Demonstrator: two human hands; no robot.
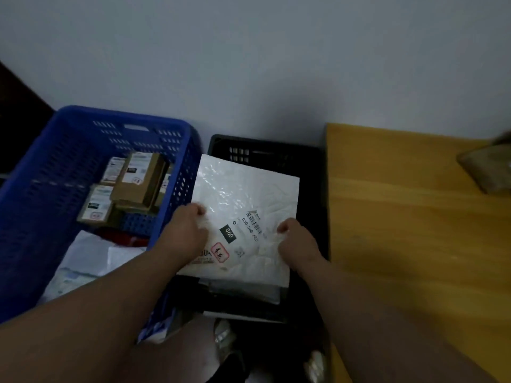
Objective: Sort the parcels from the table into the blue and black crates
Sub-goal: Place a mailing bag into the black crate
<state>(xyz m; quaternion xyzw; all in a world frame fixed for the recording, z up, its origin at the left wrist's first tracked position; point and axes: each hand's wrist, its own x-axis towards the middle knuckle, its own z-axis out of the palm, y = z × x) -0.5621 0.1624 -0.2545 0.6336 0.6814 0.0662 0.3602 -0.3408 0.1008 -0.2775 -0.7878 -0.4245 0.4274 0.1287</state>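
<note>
A flat white plastic mailer (243, 200) with a printed label hangs over the black crate (265, 150), its left edge near the blue crate's wall. My left hand (185, 230) grips the mailer's left side and my right hand (296, 239) grips its right side, fingers curled into the plastic. The blue crate (83, 128) on the left holds several brown cardboard boxes (138, 178) and white bags (83, 261). Dark flat parcels (243, 302) lie in the black crate beneath the mailer.
A wooden table (409, 230) stands right of the black crate. A blurred brownish parcel (489, 167) sits at its far right edge. A pale wall runs behind both crates. Dark furniture fills the far left corner.
</note>
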